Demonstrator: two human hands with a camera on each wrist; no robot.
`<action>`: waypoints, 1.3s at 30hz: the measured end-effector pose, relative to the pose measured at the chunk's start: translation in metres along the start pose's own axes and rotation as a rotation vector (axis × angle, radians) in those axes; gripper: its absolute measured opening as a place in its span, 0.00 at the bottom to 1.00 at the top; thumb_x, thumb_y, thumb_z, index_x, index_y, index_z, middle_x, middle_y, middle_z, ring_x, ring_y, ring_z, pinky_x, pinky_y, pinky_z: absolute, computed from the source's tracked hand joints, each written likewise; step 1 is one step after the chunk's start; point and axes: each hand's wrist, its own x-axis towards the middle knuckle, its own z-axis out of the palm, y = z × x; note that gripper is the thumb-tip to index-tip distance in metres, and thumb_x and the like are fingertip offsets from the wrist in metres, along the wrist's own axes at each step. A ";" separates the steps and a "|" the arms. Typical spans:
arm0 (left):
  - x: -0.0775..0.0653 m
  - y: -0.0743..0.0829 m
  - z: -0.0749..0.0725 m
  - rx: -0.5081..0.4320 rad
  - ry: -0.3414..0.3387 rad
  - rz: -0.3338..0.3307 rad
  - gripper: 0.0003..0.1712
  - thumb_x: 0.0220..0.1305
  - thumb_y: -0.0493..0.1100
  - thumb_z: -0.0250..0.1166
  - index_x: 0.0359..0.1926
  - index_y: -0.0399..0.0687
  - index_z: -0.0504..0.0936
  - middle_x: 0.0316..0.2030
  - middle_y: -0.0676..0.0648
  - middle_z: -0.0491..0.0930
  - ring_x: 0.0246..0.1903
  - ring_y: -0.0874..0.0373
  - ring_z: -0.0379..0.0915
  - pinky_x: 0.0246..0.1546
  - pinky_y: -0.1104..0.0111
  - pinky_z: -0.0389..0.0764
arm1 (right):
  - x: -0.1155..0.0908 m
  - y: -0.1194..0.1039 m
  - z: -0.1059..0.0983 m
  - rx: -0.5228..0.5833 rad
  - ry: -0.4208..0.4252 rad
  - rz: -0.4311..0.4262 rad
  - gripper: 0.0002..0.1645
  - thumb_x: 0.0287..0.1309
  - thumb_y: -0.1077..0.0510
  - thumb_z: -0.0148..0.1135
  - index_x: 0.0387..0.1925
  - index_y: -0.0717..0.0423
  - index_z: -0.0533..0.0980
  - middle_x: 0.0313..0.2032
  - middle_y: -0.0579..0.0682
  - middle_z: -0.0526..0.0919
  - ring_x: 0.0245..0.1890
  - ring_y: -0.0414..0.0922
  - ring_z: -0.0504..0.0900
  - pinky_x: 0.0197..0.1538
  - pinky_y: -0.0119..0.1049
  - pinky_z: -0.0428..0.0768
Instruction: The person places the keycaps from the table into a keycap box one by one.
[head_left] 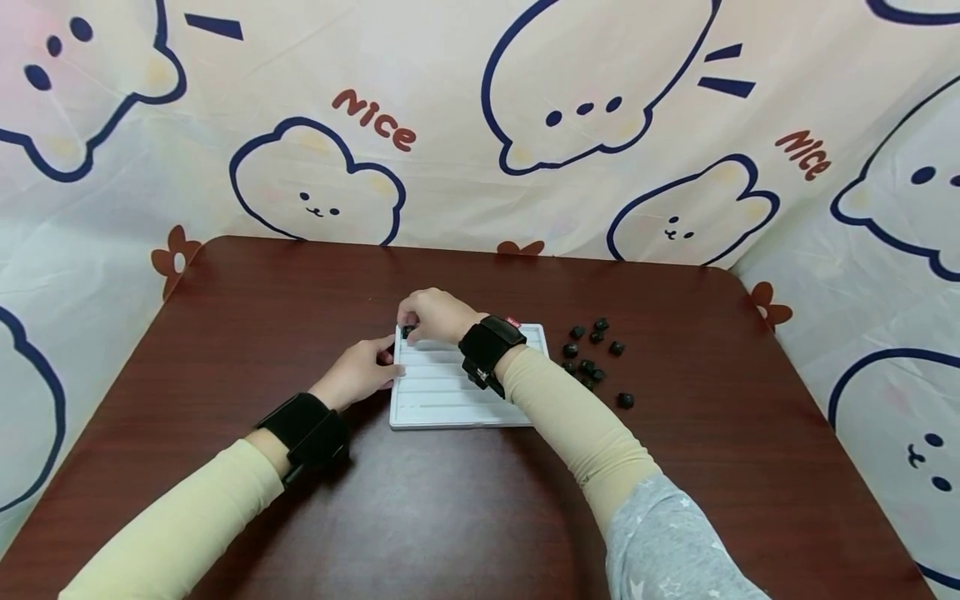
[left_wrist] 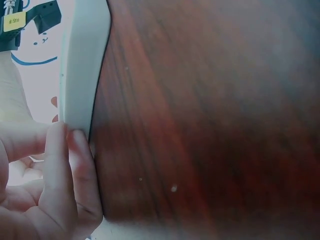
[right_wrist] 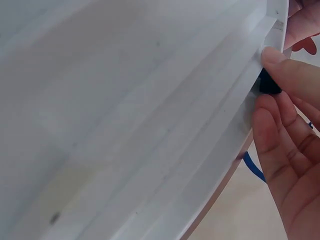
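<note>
A white ridged tray (head_left: 450, 411) lies on the table, its long grooves running from side to side. My left hand (head_left: 356, 372) holds the tray's left edge, thumb over the rim and fingers along the outer wall (left_wrist: 84, 75). Over the tray's far left corner, my right hand (head_left: 441, 315) pinches a small black block (right_wrist: 270, 84) between thumb and fingers. The block sits in the end of the outermost groove, partly covered by the thumb in the right wrist view.
Several small black blocks (head_left: 570, 350) lie scattered on the brown table (head_left: 300, 292) to the right of the tray, one (head_left: 626, 401) nearer the front. A cloth printed with cartoon figures (head_left: 450, 183) hangs behind the table and at its sides.
</note>
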 end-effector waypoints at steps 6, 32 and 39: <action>-0.002 0.000 -0.001 0.002 0.005 -0.003 0.38 0.73 0.33 0.63 0.77 0.32 0.58 0.42 0.40 0.69 0.36 0.53 0.72 0.38 0.70 0.82 | 0.000 -0.003 0.000 0.000 -0.002 -0.008 0.11 0.58 0.62 0.76 0.43 0.58 0.84 0.41 0.51 0.79 0.43 0.45 0.76 0.48 0.30 0.75; -0.006 -0.003 0.007 -0.001 0.023 -0.008 0.37 0.72 0.33 0.64 0.76 0.32 0.60 0.40 0.41 0.68 0.32 0.54 0.68 0.36 0.70 0.80 | -0.007 -0.002 0.006 0.046 0.011 0.037 0.11 0.59 0.64 0.74 0.45 0.57 0.87 0.39 0.49 0.85 0.42 0.44 0.78 0.48 0.28 0.78; -0.004 0.001 0.006 -0.023 0.038 0.005 0.37 0.72 0.32 0.63 0.76 0.31 0.60 0.41 0.41 0.69 0.34 0.54 0.69 0.38 0.70 0.82 | -0.007 -0.001 0.000 0.046 0.015 0.028 0.14 0.59 0.64 0.74 0.48 0.58 0.87 0.42 0.51 0.86 0.43 0.44 0.79 0.48 0.29 0.78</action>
